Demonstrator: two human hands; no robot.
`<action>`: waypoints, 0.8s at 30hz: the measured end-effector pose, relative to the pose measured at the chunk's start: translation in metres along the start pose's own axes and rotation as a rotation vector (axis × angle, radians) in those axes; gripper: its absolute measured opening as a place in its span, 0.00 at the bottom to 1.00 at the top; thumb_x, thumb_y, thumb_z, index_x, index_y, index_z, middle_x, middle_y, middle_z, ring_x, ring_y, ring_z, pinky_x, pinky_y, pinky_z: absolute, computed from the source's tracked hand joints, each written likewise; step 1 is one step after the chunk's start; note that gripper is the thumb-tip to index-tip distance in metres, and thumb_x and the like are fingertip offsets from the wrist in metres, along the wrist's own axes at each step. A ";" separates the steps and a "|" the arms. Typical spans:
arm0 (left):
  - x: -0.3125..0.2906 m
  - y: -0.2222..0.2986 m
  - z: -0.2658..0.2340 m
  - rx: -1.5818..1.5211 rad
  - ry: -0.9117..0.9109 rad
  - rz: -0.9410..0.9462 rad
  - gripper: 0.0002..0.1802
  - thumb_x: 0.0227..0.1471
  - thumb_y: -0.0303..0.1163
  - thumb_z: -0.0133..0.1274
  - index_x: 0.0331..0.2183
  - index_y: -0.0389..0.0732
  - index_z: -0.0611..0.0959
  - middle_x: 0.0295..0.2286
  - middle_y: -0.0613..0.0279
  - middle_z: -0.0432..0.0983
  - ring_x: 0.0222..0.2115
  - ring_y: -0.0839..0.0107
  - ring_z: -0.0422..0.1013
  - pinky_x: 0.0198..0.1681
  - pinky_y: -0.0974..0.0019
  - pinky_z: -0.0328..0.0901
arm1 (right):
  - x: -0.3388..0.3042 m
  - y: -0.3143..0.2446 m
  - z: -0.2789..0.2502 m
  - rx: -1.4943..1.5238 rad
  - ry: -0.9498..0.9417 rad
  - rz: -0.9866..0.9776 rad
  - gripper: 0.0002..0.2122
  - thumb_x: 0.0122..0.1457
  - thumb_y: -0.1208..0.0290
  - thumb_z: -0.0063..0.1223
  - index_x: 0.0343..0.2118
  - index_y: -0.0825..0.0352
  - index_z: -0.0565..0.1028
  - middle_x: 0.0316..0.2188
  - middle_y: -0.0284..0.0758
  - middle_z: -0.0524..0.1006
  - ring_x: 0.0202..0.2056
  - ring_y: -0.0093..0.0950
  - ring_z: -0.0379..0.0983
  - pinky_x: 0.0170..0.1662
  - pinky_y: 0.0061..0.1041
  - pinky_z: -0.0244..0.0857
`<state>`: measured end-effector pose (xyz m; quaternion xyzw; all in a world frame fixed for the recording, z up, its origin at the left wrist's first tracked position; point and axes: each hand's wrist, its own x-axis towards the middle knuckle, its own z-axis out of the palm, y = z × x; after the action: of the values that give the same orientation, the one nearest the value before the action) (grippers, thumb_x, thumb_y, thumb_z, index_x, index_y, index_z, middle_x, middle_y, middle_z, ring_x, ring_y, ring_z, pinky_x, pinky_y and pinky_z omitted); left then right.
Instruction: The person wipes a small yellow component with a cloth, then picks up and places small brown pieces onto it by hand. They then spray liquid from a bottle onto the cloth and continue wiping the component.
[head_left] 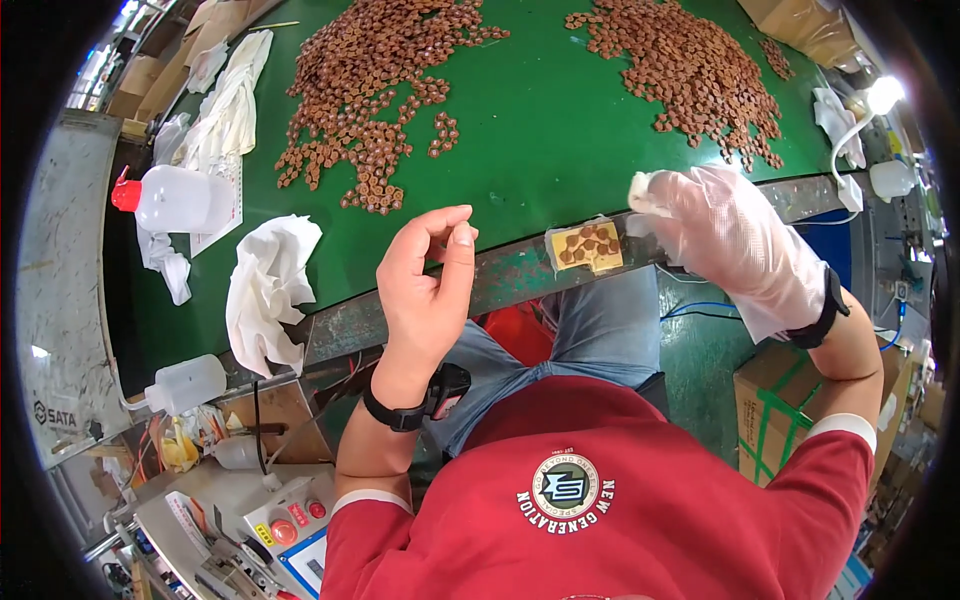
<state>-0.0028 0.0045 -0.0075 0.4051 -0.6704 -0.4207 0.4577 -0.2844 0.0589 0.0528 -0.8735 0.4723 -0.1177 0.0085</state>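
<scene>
My left hand (428, 285) is bare and raised over the near edge of the green table. Its thumb and forefinger come together in a pinch; whatever may be between the tips is too small to make out. A thin clear plastic glove covers my right hand (705, 215), whose fingertips grip a white wad (647, 192), perhaps folded cloth or tissue. Between the hands, at the table's near edge, lies a small yellow pad (572, 258) bearing several brown round pieces (590, 238). Beyond are two heaps of similar reddish-brown pieces, one left (365, 80) and one right (690, 75).
A red-capped squeeze bottle (185, 200) and crumpled white cloths (268, 290) lie on the left of the green table (530, 110). A lit lamp (884, 95) stands far right. Below left is a control box (290, 520); a cardboard box (775, 410) is at lower right.
</scene>
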 end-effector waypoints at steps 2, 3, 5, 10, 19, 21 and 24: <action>0.000 0.002 -0.001 -0.004 0.000 -0.009 0.08 0.55 0.26 0.55 0.39 0.36 0.81 0.29 0.65 0.77 0.27 0.81 0.68 0.32 0.75 0.65 | 0.009 -0.008 0.002 0.115 0.168 -0.145 0.07 0.47 0.75 0.55 0.31 0.65 0.72 0.19 0.31 0.70 0.20 0.32 0.69 0.24 0.32 0.64; 0.000 0.002 -0.001 -0.001 0.000 -0.008 0.08 0.55 0.26 0.55 0.39 0.36 0.81 0.29 0.65 0.77 0.27 0.81 0.68 0.32 0.75 0.65 | 0.015 -0.013 0.005 0.117 0.170 -0.146 0.07 0.47 0.75 0.55 0.31 0.65 0.72 0.19 0.31 0.70 0.20 0.32 0.69 0.24 0.32 0.64; 0.001 -0.001 0.000 0.016 0.002 0.003 0.08 0.55 0.26 0.55 0.38 0.36 0.81 0.29 0.65 0.77 0.27 0.81 0.68 0.32 0.75 0.65 | 0.032 -0.026 0.016 0.148 0.112 -0.175 0.07 0.47 0.75 0.55 0.31 0.64 0.72 0.19 0.31 0.70 0.20 0.33 0.69 0.24 0.32 0.64; 0.000 -0.003 -0.001 0.005 0.011 0.002 0.08 0.55 0.26 0.55 0.38 0.37 0.81 0.29 0.64 0.77 0.27 0.80 0.68 0.32 0.75 0.65 | 0.042 -0.020 0.018 0.217 0.077 -0.238 0.07 0.48 0.76 0.55 0.32 0.64 0.72 0.19 0.31 0.69 0.20 0.34 0.69 0.24 0.32 0.64; -0.001 0.001 -0.002 0.037 0.000 0.016 0.08 0.54 0.25 0.55 0.38 0.36 0.81 0.29 0.64 0.76 0.26 0.80 0.68 0.31 0.75 0.65 | 0.013 -0.007 -0.006 0.025 0.161 0.024 0.06 0.50 0.74 0.55 0.32 0.62 0.72 0.17 0.33 0.68 0.21 0.34 0.69 0.24 0.34 0.62; -0.001 0.000 0.000 0.022 -0.001 0.014 0.08 0.54 0.25 0.55 0.38 0.36 0.81 0.29 0.64 0.76 0.26 0.80 0.68 0.31 0.75 0.65 | 0.019 -0.016 0.010 0.135 0.133 -0.092 0.08 0.50 0.74 0.56 0.34 0.62 0.72 0.17 0.33 0.68 0.20 0.34 0.68 0.23 0.34 0.62; 0.000 -0.001 -0.001 0.022 0.003 0.013 0.08 0.54 0.25 0.55 0.38 0.36 0.81 0.29 0.64 0.77 0.26 0.79 0.68 0.31 0.75 0.65 | 0.036 -0.034 0.018 0.168 0.104 -0.170 0.09 0.50 0.74 0.57 0.35 0.62 0.72 0.17 0.33 0.68 0.20 0.34 0.68 0.23 0.34 0.61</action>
<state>-0.0019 0.0044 -0.0083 0.4064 -0.6768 -0.4100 0.4569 -0.2337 0.0458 0.0472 -0.8992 0.3850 -0.2023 0.0473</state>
